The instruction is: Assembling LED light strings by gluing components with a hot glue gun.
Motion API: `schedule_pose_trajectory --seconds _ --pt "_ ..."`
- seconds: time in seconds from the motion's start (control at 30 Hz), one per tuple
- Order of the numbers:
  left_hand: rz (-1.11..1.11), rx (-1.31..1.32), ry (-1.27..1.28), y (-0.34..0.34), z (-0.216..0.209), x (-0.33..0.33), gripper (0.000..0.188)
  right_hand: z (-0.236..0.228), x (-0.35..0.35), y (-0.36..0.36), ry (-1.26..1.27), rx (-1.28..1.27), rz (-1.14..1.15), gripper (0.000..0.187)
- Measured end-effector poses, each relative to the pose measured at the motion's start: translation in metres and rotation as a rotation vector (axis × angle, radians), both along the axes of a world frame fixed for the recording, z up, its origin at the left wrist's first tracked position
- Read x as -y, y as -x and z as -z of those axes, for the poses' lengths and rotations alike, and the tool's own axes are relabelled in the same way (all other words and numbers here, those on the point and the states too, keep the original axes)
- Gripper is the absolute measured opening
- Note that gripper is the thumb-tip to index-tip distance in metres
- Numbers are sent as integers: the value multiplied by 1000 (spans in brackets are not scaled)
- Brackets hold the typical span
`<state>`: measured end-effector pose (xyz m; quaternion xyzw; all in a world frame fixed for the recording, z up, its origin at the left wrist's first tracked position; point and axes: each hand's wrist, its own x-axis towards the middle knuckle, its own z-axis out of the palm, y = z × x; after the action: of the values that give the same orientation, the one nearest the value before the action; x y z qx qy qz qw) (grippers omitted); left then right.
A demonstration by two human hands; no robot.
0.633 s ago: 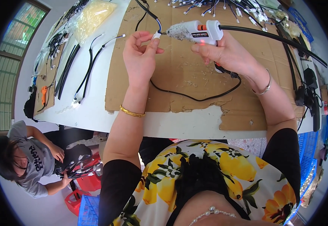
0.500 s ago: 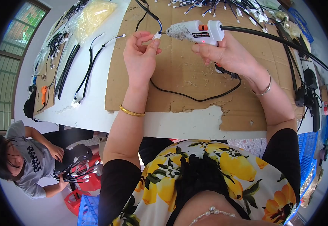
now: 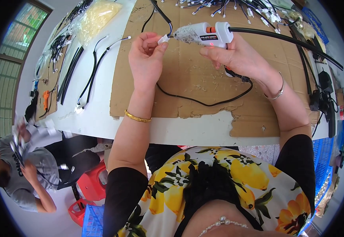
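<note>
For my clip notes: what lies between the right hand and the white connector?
In the head view, a white glue gun lies between, its front end pointing at the white connector.

Pale lettering on black label (image 3: 209, 38) of white glue gun (image 3: 195, 33), dark lettering (image 3: 17, 160) on grey T-shirt (image 3: 45, 161)

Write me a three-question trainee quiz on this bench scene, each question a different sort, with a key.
1. Which hand holds the white plastic glue gun?
2. True or false: the front end of the glue gun points toward the small white plastic connector.
3. Fill in the colour: the torn-edged brown cardboard sheet lies on a smooth ____ tabletop.

Key:
1. The right hand.
2. True; the left hand pinches the connector just in front of it.
3. White.
</note>
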<state>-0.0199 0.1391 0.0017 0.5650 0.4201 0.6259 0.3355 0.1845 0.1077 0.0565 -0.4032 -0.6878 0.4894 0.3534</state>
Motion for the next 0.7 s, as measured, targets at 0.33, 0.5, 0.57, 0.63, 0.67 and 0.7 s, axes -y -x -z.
schedule_pose_trajectory --seconds 0.33,0.5,0.57,0.63,0.67,0.7 --pt "-18 -11 -25 2 0 0 25 0 0 1 -13 -3 -10 25" --pt "-18 -37 -26 1 0 -1 25 3 -2 -1 -10 -9 -28 25" --pt "-18 -17 -27 1 -2 2 25 -1 2 1 -5 -5 4 23" --pt "-17 -10 -20 2 -3 4 25 -4 5 2 -7 -11 7 22" --pt "-16 -4 -16 2 -4 4 25 -5 6 3 -10 -18 10 22" --pt "-16 -3 -17 2 -4 4 25 -4 5 3 -11 -18 10 22"
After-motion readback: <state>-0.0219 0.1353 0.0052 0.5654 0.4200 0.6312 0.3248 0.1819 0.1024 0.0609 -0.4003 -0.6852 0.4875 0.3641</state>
